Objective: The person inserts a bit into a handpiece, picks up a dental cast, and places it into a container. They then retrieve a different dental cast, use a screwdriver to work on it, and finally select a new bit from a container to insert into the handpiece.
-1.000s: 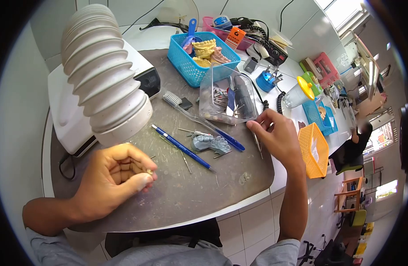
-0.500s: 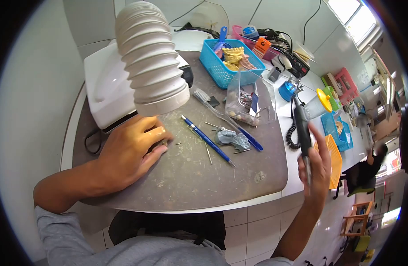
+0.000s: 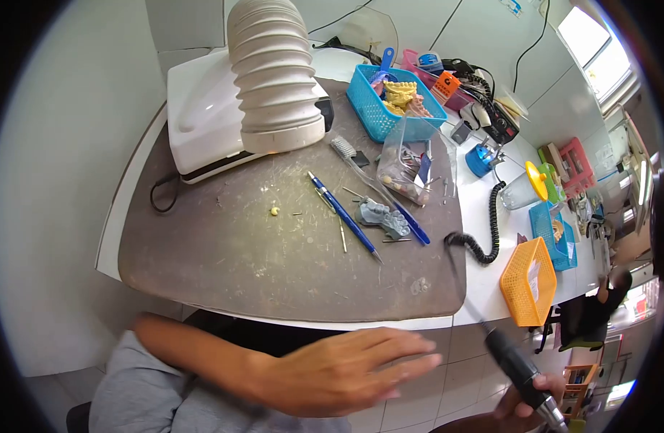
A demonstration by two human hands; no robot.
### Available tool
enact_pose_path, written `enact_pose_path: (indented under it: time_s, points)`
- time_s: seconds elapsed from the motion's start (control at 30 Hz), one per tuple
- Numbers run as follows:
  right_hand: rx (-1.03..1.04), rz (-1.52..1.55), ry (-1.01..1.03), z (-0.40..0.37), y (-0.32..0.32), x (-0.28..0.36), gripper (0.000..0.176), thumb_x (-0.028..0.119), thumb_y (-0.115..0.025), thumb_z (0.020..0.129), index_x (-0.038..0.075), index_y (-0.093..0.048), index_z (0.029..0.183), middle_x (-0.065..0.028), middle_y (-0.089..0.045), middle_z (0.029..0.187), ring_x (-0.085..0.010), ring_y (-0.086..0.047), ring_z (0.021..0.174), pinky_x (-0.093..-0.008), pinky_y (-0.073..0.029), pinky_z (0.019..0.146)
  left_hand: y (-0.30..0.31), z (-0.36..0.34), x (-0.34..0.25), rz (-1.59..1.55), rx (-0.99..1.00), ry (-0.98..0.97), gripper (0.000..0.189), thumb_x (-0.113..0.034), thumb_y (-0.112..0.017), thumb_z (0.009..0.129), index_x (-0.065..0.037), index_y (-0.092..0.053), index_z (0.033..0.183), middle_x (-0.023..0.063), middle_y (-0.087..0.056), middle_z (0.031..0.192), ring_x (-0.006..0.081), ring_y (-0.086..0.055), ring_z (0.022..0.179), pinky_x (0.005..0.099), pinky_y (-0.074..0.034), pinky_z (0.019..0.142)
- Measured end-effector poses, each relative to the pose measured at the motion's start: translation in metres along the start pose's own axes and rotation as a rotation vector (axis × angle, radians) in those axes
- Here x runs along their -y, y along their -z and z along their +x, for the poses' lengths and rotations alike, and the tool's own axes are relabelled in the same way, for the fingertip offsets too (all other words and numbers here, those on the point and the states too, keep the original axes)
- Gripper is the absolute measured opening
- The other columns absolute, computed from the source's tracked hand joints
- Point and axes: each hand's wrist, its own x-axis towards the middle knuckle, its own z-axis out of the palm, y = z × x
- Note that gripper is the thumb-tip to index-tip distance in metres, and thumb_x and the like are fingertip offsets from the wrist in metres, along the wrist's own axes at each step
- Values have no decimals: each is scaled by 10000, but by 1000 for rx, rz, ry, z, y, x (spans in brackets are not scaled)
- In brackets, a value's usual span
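My left hand (image 3: 350, 368) is stretched out below the desk's front edge, palm down, with its fingers apart and nothing in it. In my right hand (image 3: 528, 404), at the lower right, is a black rotary handpiece (image 3: 516, 361) with a metal tip pointing down and a cord trailing up from it. A small yellowish tooth crown (image 3: 274, 211) lies on the brown mat (image 3: 224, 267), beside a short metal bur (image 3: 297, 213). Near the mat's middle lie a blue mechanical pencil (image 3: 345, 219), a grey dental model piece (image 3: 382, 218) and a blue-ended toothbrush (image 3: 379, 189).
A white machine (image 3: 202, 108) with a ribbed suction hose (image 3: 278, 79) stands at the back left. Behind the mat are a blue basket of dental models (image 3: 372, 112) and a clear box (image 3: 400, 173). A coiled cord (image 3: 494, 224) and an orange basket (image 3: 516, 278) are at right.
My left hand has left the mat and moved down and right, its fingers opening; the crown now shows on the mat. My right hand has lowered and turned the handpiece tip-down.
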Motion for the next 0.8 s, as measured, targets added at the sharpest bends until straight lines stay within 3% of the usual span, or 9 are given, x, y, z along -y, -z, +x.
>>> enact_pose_path:
  time_s: [0.07,0.2,0.27,0.33,0.37,0.53,0.6,0.63,0.8]
  points:
    - [-143,-394,151,21,-24,16,720,673,-568,945,-37,-673,1005,-102,-630,761,-215,-551,651,-327,-460,587,-28,25,1,-79,-240,-73,749,-135,-738,861,0,-403,1518,204,-525,1422,337,-534,1312,447,-472,1088]
    - [70,-218,209,47,-10,22,654,616,-629,932,-31,-668,1023,-109,-524,822,-233,-547,708,-328,-457,581,-55,62,2,-260,-239,-102,757,-129,-678,921,19,-304,1562,250,-477,1453,379,-482,1351,475,-439,1100]
    - [172,-85,139,61,-12,21,562,533,-674,941,-22,-664,1023,-102,-534,868,-206,-554,733,-336,-455,569,-64,72,9,-636,60,-174,700,-117,-593,991,18,-248,1585,274,-498,1402,393,-512,1316,481,-435,1081]
    - [282,151,-16,46,15,-6,573,504,-582,983,-65,-613,1046,-333,-602,1174,-342,-629,1141,-466,-447,1009,-66,79,11,-791,83,-193,592,-113,-526,1033,23,-289,1558,279,-548,1292,399,-575,1216,459,-469,1019]
    - [129,85,-62,50,-5,-1,583,515,-637,960,-57,-632,1075,-204,-628,994,-236,-645,903,-421,-454,959,-56,84,10,-910,148,-129,536,-109,-547,1024,31,-352,1504,260,-581,1232,382,-613,1161,445,-487,993]
    - [299,42,-481,86,-31,-2,633,564,-679,919,-54,-639,1050,-120,-679,870,-242,-670,839,-429,-458,965,-75,82,18,-1076,105,114,404,-27,-623,938,65,-504,1313,228,-668,1064,334,-700,956,439,-539,862]
    - [475,28,-652,97,-36,-12,640,558,-750,872,-54,-646,1026,-115,-691,902,-213,-673,853,-382,-478,931,-78,74,14,-1113,1,299,378,-24,-674,908,73,-529,1243,193,-687,1063,283,-708,902,381,-555,839]
    - [390,138,-808,91,-43,-15,636,532,-825,816,-47,-650,1015,-91,-691,902,-168,-659,849,-317,-495,867,-82,70,11,-1140,1,359,353,-94,-637,955,47,-513,1254,166,-686,1087,272,-692,933,363,-544,879]
    - [444,52,-681,85,-64,-46,625,507,-847,809,-47,-639,1011,-69,-665,878,-137,-637,852,-266,-493,788,-112,55,12,-1039,-201,410,533,-190,-644,1003,56,-390,1401,190,-640,1130,310,-703,946,399,-596,878]
